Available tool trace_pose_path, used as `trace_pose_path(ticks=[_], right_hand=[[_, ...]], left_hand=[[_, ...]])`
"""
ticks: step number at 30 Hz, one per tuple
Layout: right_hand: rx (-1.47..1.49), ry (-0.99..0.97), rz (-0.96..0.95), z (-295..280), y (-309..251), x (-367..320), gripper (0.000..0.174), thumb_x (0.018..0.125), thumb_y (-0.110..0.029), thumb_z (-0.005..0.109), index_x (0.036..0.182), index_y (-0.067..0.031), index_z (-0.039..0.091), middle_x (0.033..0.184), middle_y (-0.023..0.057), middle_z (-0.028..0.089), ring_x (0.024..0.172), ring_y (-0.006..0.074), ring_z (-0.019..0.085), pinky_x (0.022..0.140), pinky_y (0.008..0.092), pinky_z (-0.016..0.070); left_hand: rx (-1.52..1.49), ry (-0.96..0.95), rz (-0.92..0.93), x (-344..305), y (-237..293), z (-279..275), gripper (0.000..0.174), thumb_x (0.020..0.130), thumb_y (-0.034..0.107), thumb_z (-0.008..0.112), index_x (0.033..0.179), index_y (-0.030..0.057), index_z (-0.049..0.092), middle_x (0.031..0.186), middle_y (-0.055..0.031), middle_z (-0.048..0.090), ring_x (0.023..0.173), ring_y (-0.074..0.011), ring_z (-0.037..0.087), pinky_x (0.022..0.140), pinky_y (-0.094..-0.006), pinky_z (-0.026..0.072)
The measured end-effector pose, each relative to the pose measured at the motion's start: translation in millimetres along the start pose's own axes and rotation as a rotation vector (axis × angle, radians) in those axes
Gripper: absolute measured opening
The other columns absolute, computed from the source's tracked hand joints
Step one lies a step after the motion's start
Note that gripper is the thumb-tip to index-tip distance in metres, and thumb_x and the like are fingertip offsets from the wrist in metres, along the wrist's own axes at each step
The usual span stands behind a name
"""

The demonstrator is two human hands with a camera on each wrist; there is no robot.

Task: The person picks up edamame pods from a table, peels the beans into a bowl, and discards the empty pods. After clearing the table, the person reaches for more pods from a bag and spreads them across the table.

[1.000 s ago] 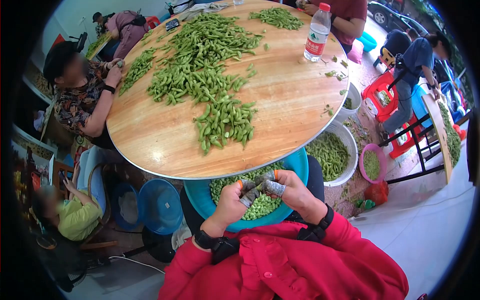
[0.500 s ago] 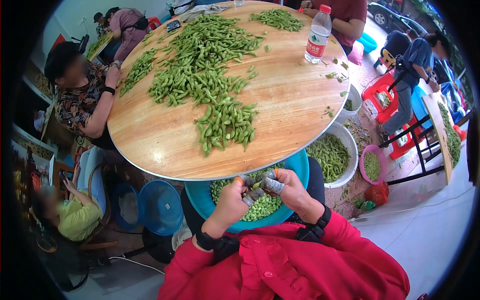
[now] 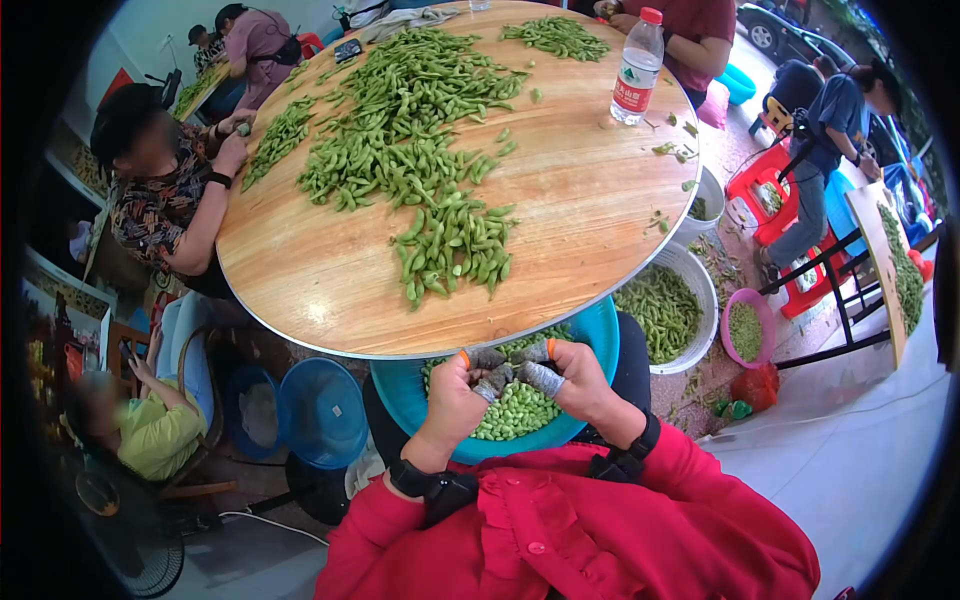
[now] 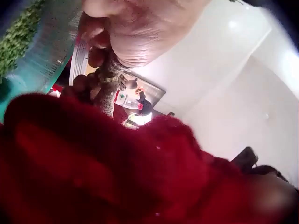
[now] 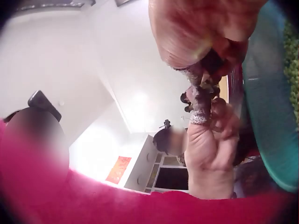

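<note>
In the head view my left hand (image 3: pixel 455 402) and right hand (image 3: pixel 592 388) meet above a teal basin (image 3: pixel 395 395) that holds shelled green soybeans (image 3: pixel 522 412). Grey wraps cover the thumbs and some fingers, with orange bands at two of them. Both hands pinch a small soybean pod (image 3: pixel 516 366) between thumb and fingertips, and the fingers hide most of it. From the right wrist, a bit of the pod shows pale between the wrapped thumbs. The left wrist view has the thumbs tip to tip, with the basin's beans (image 4: pixel 18 39) off to the side.
On the round wooden table (image 3: pixel 300 275) lies a long heap of soybean pods (image 3: pixel 400 120), with a water bottle (image 3: pixel 637 70) near its right edge. A white basket (image 3: pixel 705 310) of pods and a pink basin (image 3: pixel 748 300) stand at right, blue tubs (image 3: pixel 322 412) at left. People sit around.
Both hands stay over the basin while their fingers shift. The pod that showed between the thumbs half a second ago is now mostly covered, and the left thumb has turned toward the right one.
</note>
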State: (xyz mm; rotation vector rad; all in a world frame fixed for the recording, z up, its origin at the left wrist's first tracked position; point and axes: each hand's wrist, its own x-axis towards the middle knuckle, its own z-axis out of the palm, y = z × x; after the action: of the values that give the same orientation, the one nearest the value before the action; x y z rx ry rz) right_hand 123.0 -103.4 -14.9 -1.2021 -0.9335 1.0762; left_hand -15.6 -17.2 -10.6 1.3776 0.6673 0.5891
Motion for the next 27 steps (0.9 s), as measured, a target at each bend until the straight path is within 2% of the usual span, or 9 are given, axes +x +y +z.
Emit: trace_pose_path(ticks=[2, 5, 9, 14, 18, 21, 23, 25, 27], right_hand=[[-0.244, 0.030, -0.057, 3.7, -18.8, -1.6, 0.008, 0.080, -0.005, 0.056, 0.083, 0.0020, 0.057, 0.068, 0.0037, 0.054, 0.063, 0.0107, 0.049, 0.057, 0.0276, 0.0422], [-0.392, 0.002, -0.157, 5.0, -10.8, -1.2, 0.008, 0.078, -0.004, 0.057, 0.083, 0.0021, 0.058, 0.065, 0.0075, 0.051, 0.060, 0.0115, 0.048, 0.054, 0.0285, 0.0411], [-0.349, 0.022, -0.131, 9.2, -17.3, -2.5, 0.009, 0.077, -0.005, 0.058, 0.081, 0.0023, 0.057, 0.063, 0.0078, 0.050, 0.057, 0.0099, 0.043, 0.052, 0.0266, 0.0390], [-0.114, -0.028, 0.017, 6.8, 2.0, -2.6, 0.013, 0.080, -0.010, 0.058, 0.082, 0.0023, 0.056, 0.068, 0.0017, 0.053, 0.061, 0.0067, 0.043, 0.053, 0.0238, 0.0383], [0.055, 0.007, 0.015, 2.7, 10.8, -1.4, 0.015, 0.082, -0.012, 0.056, 0.088, 0.0028, 0.057, 0.074, -0.0008, 0.057, 0.065, 0.0063, 0.047, 0.057, 0.0219, 0.0403], [0.073, 0.170, 0.054, -16.1, -0.2, -5.7, 0.017, 0.081, -0.009, 0.056, 0.094, 0.0023, 0.058, 0.076, 0.0008, 0.058, 0.069, 0.0068, 0.051, 0.061, 0.0221, 0.0421], [-0.203, 0.327, 0.026, -58.9, 11.0, -13.4, 0.023, 0.079, -0.008, 0.058, 0.099, 0.0022, 0.057, 0.076, 0.0033, 0.060, 0.068, 0.0092, 0.052, 0.061, 0.0250, 0.0436], [-0.693, 0.570, -0.014, -98.6, -1.0, -24.9, 0.022, 0.076, -0.008, 0.060, 0.095, 0.0027, 0.057, 0.075, 0.0092, 0.061, 0.064, 0.0154, 0.056, 0.061, 0.0289, 0.0450], [-1.070, 0.727, 0.220, -145.1, 6.6, -41.7, 0.020, 0.075, -0.008, 0.060, 0.090, 0.0034, 0.057, 0.075, 0.0161, 0.061, 0.065, 0.0234, 0.059, 0.061, 0.0315, 0.0455]], left_hand=[[0.014, -0.002, -0.017, -0.6, -1.4, 0.2, 0.008, 0.080, 0.001, 0.054, 0.088, 0.0004, 0.055, 0.072, -0.0030, 0.058, 0.054, -0.0048, 0.047, 0.047, -0.0170, 0.0367], [-0.098, -0.019, -0.217, -0.3, 1.7, -3.1, 0.010, 0.080, 0.000, 0.052, 0.089, 0.0006, 0.055, 0.071, -0.0047, 0.058, 0.052, -0.0062, 0.048, 0.045, -0.0183, 0.0368], [-0.365, -0.003, -0.337, 1.1, -2.4, -4.0, 0.010, 0.081, 0.000, 0.048, 0.088, 0.0027, 0.054, 0.066, -0.0045, 0.055, 0.050, -0.0088, 0.047, 0.043, -0.0192, 0.0346], [-0.708, 0.035, -0.469, 4.1, -14.4, -4.8, 0.011, 0.077, -0.001, 0.047, 0.085, 0.0046, 0.052, 0.064, -0.0046, 0.053, 0.051, -0.0124, 0.048, 0.043, -0.0206, 0.0342], [-0.728, -0.006, -0.492, 3.2, -12.6, -8.3, 0.017, 0.075, -0.003, 0.046, 0.089, 0.0047, 0.052, 0.067, -0.0058, 0.055, 0.054, -0.0132, 0.049, 0.045, -0.0207, 0.0354], [-0.716, -0.084, -0.469, 3.3, -11.8, -10.7, 0.018, 0.075, -0.002, 0.046, 0.091, 0.0045, 0.052, 0.069, -0.0069, 0.056, 0.055, -0.0130, 0.050, 0.045, -0.0199, 0.0356], [-0.715, -0.115, -0.460, 2.7, -17.6, -13.6, 0.020, 0.076, -0.002, 0.046, 0.094, 0.0043, 0.052, 0.071, -0.0073, 0.058, 0.055, -0.0125, 0.050, 0.046, -0.0191, 0.0355], [-0.444, -0.123, -0.376, 0.7, -21.4, -12.5, 0.020, 0.078, 0.002, 0.051, 0.097, 0.0038, 0.053, 0.073, -0.0069, 0.059, 0.056, -0.0108, 0.050, 0.047, -0.0202, 0.0361], [-0.007, -0.134, -0.211, -1.7, -17.2, -10.9, 0.020, 0.078, 0.006, 0.055, 0.098, 0.0032, 0.054, 0.074, -0.0062, 0.060, 0.056, -0.0095, 0.050, 0.048, -0.0207, 0.0376]])
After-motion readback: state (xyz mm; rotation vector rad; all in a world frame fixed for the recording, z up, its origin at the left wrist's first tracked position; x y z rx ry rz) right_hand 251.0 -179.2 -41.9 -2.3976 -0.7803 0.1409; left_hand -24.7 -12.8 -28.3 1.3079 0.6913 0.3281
